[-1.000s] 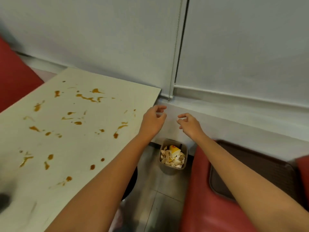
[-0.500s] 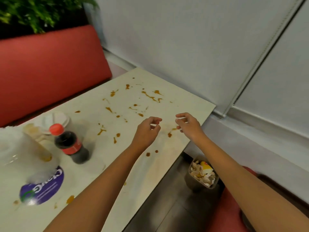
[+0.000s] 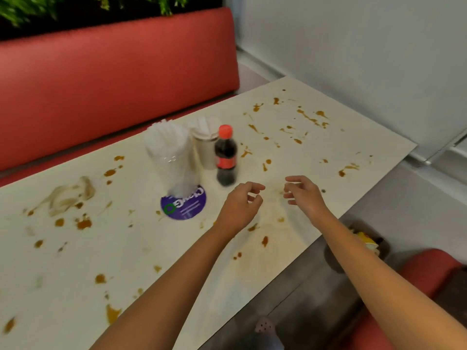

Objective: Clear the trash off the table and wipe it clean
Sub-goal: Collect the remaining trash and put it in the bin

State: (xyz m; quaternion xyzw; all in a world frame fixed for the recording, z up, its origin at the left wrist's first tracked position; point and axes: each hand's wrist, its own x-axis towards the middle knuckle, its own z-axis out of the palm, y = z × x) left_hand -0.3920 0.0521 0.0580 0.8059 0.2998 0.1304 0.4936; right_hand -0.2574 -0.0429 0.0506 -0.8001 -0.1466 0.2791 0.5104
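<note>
Table [image 3: 252, 286] fills most of my view, a pale, smooth rectangular top running from lower left to the far right corner by the white wall [image 3: 366, 59], and it is spattered all over with glossy orange-brown sauce stains [image 3: 309, 117] in drips, dots and streaks. My left hand [image 3: 240, 207] and right hand [image 3: 304, 194] hover side by side over its near edge, both empty, fingers loosely curled and spread apart, touching nothing. Just beyond the left hand stands a small dark cola bottle [image 3: 225, 156] with a red cap and red label, upright. Behind it sits a pale paper cup [image 3: 206, 145] with a lid, and to its left a clear plastic cup [image 3: 169, 157], blurred, resting on a round purple sticker [image 3: 184, 205]. Farther left a greyish-brown smear [image 3: 68, 195] lies wiped across the surface. A red padded bench [image 3: 113, 79] backs the far side, green leaves [image 3: 30, 8] above it. Below the right forearm, on the floor, a brown bin [image 3: 336, 258] holds yellow and white scraps.
</note>
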